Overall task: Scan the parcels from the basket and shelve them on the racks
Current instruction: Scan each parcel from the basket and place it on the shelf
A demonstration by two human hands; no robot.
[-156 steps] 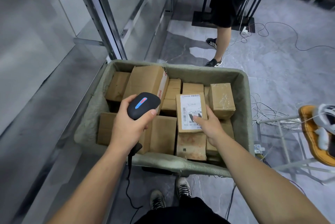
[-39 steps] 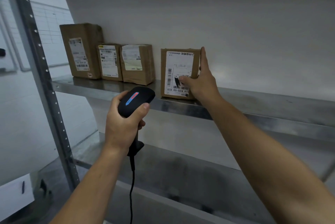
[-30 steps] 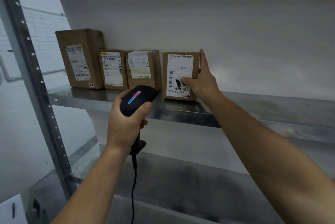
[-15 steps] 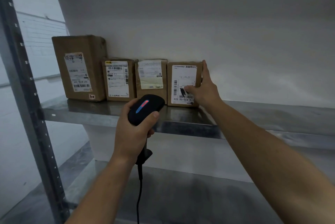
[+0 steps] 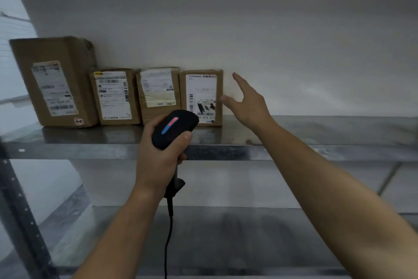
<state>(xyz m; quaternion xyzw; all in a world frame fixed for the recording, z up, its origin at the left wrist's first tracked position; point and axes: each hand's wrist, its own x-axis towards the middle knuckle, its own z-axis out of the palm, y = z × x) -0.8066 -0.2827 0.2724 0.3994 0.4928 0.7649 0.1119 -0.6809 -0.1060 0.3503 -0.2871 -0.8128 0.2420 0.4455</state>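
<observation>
Parcel point(image 5: 201, 97) stood upright on the shelf point(image 5: 316, 134), fourth in line; I kept my right hand point(image 5: 246, 104) open beside it, left hand point(image 5: 158, 156) clenched on the scanner point(image 5: 174, 128). Light, stiff cardboard, I judged, best gripped by its sides.

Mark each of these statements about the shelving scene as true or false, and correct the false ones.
1. Four parcels stand in a row on the upper shelf. True.
2. The right hand grips the rightmost parcel. False: its fingers are spread open beside the parcel, apart from it.
3. The left hand holds a black scanner. True.
4. The tallest parcel stands at the right end of the row. False: it stands at the left end.
5. The scanner's cable hangs down from its handle. True.
</observation>
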